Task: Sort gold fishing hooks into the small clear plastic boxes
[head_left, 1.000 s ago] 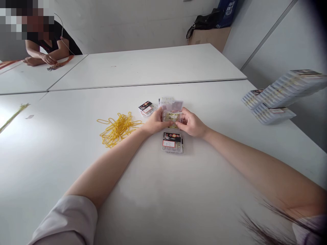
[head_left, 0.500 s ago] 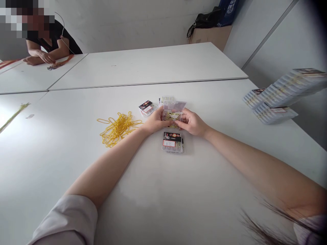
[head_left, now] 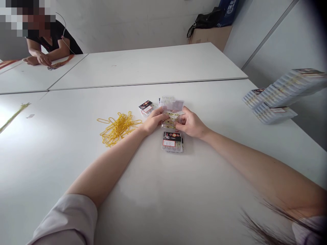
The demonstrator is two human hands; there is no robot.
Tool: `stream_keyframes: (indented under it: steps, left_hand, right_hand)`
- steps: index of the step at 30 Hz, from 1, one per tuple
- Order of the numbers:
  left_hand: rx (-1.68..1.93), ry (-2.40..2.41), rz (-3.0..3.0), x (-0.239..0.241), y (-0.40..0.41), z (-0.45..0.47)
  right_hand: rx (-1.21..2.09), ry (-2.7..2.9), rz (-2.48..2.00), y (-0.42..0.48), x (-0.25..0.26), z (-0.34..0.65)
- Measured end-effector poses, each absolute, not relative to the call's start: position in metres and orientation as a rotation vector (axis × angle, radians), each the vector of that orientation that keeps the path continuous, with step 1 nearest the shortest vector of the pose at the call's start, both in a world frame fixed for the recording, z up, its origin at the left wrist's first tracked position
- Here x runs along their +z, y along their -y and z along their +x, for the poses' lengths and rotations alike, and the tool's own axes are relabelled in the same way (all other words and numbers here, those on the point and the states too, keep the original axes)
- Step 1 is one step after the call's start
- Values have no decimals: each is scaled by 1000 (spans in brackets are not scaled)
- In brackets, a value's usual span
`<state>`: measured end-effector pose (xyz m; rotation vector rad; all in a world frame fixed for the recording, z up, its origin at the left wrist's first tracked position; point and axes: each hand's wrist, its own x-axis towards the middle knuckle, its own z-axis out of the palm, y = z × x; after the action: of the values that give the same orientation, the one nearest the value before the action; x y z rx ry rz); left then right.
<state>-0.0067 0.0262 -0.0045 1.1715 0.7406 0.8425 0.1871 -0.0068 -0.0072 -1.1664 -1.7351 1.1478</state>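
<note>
My left hand [head_left: 152, 123] and my right hand [head_left: 190, 123] are both closed on a small clear plastic box [head_left: 171, 116] with yellow clips inside, its lid tipped up at the back. Just in front of my hands, a closed box with a black and red label [head_left: 172, 141] lies flat on the white table [head_left: 158, 190]. Another small labelled box [head_left: 147, 108] lies to the left of the held one. A loose heap of yellow paper clips [head_left: 118, 127] spreads out further left.
Stacks of the same flat boxes [head_left: 277, 97] stand at the table's right edge. At a far-left table another person [head_left: 48, 42] works with both hands. A cardboard box with a black bag [head_left: 208, 25] sits by the back wall.
The clear box's lid has tilted and shifted slightly between my fingers. My left fingers have moved onto the top of the box. The other person's hands have moved a little.
</note>
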Motion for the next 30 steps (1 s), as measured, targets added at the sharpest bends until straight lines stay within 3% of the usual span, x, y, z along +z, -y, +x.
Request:
stream_keyframes:
  steps: [30]
  left_hand:
    - [825, -688, 1110, -8, -29, -6]
  right_hand:
    - [1438, 1569, -943, 0, -15, 191]
